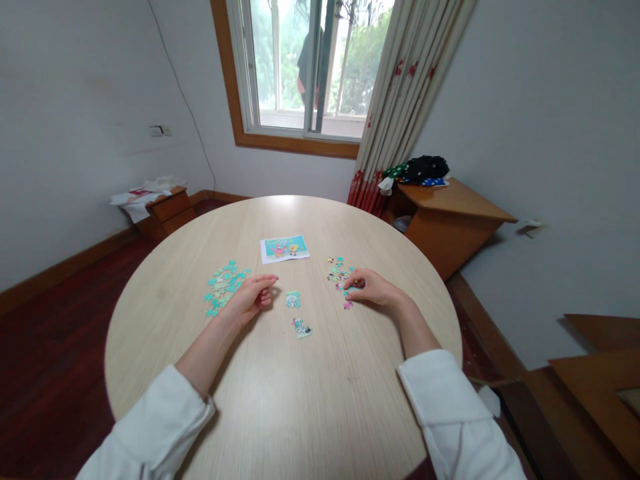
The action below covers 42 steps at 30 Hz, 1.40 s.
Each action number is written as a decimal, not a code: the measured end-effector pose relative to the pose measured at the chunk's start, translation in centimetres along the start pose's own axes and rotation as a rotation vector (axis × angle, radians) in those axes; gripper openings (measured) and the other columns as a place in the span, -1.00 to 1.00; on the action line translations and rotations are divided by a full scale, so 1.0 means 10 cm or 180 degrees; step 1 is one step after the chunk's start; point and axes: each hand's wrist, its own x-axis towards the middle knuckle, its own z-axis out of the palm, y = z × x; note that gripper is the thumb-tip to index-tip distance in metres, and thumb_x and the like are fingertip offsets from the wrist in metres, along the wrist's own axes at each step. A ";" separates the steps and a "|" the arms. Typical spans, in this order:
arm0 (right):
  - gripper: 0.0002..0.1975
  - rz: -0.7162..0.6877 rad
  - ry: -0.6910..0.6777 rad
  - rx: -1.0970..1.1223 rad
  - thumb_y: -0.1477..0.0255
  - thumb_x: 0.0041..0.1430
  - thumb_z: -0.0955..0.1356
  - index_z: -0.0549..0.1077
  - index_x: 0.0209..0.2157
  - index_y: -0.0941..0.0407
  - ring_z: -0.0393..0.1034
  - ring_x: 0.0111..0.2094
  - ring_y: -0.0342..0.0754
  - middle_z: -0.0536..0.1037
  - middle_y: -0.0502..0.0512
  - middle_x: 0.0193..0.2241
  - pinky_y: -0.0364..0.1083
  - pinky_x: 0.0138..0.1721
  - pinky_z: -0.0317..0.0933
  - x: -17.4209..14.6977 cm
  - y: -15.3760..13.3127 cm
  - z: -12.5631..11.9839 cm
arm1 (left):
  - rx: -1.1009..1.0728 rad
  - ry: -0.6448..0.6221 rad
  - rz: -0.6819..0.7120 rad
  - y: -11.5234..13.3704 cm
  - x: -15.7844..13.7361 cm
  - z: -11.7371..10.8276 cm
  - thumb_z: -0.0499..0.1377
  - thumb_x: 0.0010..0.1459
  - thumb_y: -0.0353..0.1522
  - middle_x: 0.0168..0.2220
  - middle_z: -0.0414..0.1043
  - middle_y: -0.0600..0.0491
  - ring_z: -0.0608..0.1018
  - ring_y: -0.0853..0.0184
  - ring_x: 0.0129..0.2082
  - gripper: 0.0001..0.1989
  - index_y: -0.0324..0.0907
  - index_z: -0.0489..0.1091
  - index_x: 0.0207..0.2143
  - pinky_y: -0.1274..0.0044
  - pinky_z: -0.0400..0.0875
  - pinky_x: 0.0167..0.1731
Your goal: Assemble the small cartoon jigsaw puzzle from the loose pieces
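Note:
My right hand point(373, 287) is at the right-hand group of jigsaw puzzle pieces point(338, 273), its thumb and fingertips closing on a small puzzle piece point(345, 289) at the group's edge. A pink piece point(348, 305) lies just below the thumb. My left hand point(254, 297) rests on the table beside a larger spread of teal and pale pieces point(220, 288). Its fingers are curled in, and nothing shows in them. Between the hands lie two small joined clusters, a teal and white one point(293, 300) and, nearer me, a whitish one point(301, 327).
A printed picture sheet point(285, 249) with cartoon figures lies behind the pieces on the round wooden table point(280, 413). Beyond the table stand a wooden cabinet point(450, 203) topped with cloths point(423, 170), a small drawer unit point(171, 210), a curtain point(405, 87) and a window.

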 end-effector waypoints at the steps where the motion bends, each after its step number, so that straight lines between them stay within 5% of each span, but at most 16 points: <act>1: -0.79 0.0004 0.0000 -0.0002 0.43 -0.26 0.47 0.54 -0.45 0.15 0.34 -0.35 -0.10 0.50 0.04 -0.41 -0.10 -0.23 0.21 0.00 0.00 0.00 | 0.0000 0.0003 -0.0007 0.00 0.00 0.00 0.28 -0.20 -0.46 -0.75 0.04 0.26 0.11 0.60 -0.74 -0.84 -0.30 0.38 -0.48 0.72 -0.08 -0.74; 13: -0.84 0.0009 -0.0298 -0.0195 0.47 -0.15 0.39 0.48 -0.41 0.14 0.28 -0.38 -0.13 0.47 -0.02 -0.44 -0.14 -0.28 0.14 -0.03 -0.15 -0.01 | -0.0046 0.0021 -0.0022 0.00 0.00 0.01 0.28 -0.19 -0.47 -0.75 0.04 0.26 0.11 0.61 -0.74 -0.84 -0.30 0.38 -0.48 0.72 -0.09 -0.74; 22: -0.86 0.0204 -0.0396 0.0569 0.47 -0.20 0.39 0.42 -0.47 0.18 0.20 -0.52 -0.20 0.35 -0.07 -0.60 -0.17 -0.45 0.09 -0.02 -0.19 0.03 | -0.0020 -0.0004 -0.0007 0.00 0.00 0.01 0.29 -0.20 -0.46 -0.76 0.05 0.27 0.10 0.61 -0.75 -0.83 -0.30 0.37 -0.49 0.72 -0.08 -0.75; 28: -0.83 0.0164 0.0422 0.1273 0.45 -0.22 0.42 0.43 -0.47 0.18 0.30 -0.51 -0.18 0.41 -0.03 -0.57 -0.15 -0.43 0.16 0.05 -0.31 0.18 | 0.0217 0.0062 0.0389 -0.04 -0.05 0.12 0.32 -0.22 -0.39 -0.73 0.16 0.23 0.22 0.57 -0.73 -0.77 -0.30 0.38 -0.47 0.69 0.09 -0.72; 32: -0.83 0.0080 0.0811 0.1807 0.40 -0.20 0.43 0.45 -0.49 0.16 0.38 -0.47 -0.13 0.49 0.02 -0.54 -0.10 -0.39 0.24 0.14 -0.49 0.43 | 0.0639 0.0132 0.0783 -0.07 -0.09 0.19 0.33 -0.21 -0.31 -0.62 0.37 0.12 0.43 0.46 -0.61 -0.72 -0.29 0.39 -0.44 0.56 0.37 -0.50; 42: -0.74 0.0091 0.0779 0.2444 0.35 -0.27 0.47 0.49 -0.46 0.19 0.43 -0.49 -0.09 0.54 0.05 -0.57 -0.08 -0.39 0.30 0.23 -0.72 0.88 | 0.1076 -0.0343 0.1172 -0.27 -0.07 0.30 0.35 -0.23 -0.35 -0.41 0.51 -0.01 0.55 0.31 -0.37 -0.63 -0.25 0.42 -0.30 0.43 0.44 -0.28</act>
